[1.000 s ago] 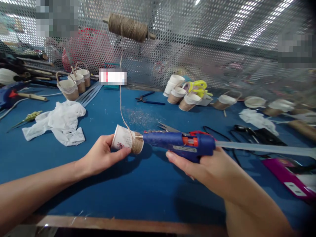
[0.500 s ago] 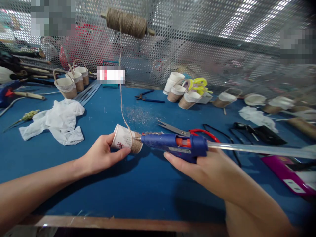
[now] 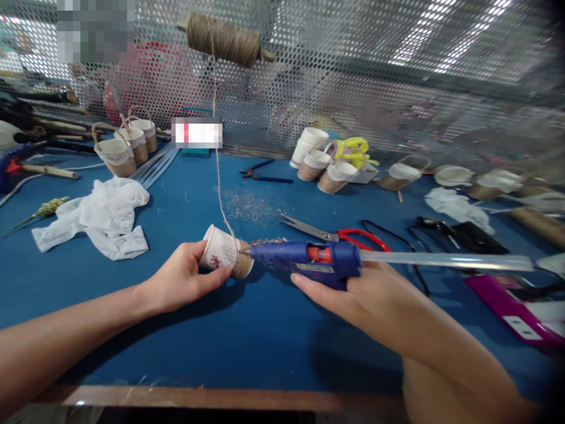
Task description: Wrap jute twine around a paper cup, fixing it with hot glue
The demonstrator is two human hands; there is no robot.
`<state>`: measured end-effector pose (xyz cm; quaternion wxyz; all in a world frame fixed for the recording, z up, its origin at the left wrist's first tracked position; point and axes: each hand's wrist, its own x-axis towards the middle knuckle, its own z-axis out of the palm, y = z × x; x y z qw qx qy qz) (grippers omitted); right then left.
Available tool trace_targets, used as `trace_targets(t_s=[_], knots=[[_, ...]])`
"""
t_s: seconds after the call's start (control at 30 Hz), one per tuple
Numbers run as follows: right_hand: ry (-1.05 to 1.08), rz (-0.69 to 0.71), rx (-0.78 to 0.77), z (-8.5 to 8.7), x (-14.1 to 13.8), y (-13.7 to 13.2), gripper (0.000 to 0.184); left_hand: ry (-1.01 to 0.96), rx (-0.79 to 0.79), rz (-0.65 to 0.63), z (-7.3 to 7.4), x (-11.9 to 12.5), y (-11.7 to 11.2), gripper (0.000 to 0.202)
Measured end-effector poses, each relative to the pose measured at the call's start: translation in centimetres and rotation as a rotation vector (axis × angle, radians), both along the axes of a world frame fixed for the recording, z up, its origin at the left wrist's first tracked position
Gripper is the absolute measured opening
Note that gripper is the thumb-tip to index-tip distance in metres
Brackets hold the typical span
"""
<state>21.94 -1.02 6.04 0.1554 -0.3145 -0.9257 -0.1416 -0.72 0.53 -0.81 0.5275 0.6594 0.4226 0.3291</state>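
Note:
My left hand [image 3: 188, 275] is closed around a white paper cup [image 3: 219, 247], tilted on its side with its open rim toward the left. Brown twine [image 3: 242, 266] is wrapped around the cup's base end. A strand of it runs up to a spool of twine [image 3: 224, 40] hung on the mesh. In my right hand [image 3: 353, 300] is a blue hot glue gun [image 3: 286, 258], with a long clear glue stick [image 3: 445, 259] coming out of its back. The gun's nozzle [image 3: 245, 251] is at the cup, by the edge of the wrapped twine.
Red-handled scissors [image 3: 318, 228] lie behind the glue gun, with pliers [image 3: 265, 175] farther back. Crumpled white fabric [image 3: 99, 218] is at the left. Several twine-wrapped cups [image 3: 338, 178] stand along the back. A purple object [image 3: 503, 309] lies at the right, before a metal mesh [image 3: 309, 76].
The glue gun and its nozzle have shifted slightly left along the cup's twine edge. The left hand holds the cup almost as before; the whole view has shifted a little.

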Motion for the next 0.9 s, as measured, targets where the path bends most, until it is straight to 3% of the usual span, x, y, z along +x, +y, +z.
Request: trace_targets(t_s=[0.13, 0.9], knots=[[-0.143, 0.125, 0.209, -0.22, 0.36, 0.03, 0.051, 0.019, -0.008, 0.01, 0.05, 0.06, 0.09, 0.019], [-0.14, 0.106, 0.212, 0.13, -0.2, -0.63, 0.055, 0.042, -0.003, -0.009, 0.17, -0.04, 0.07, 0.02]])
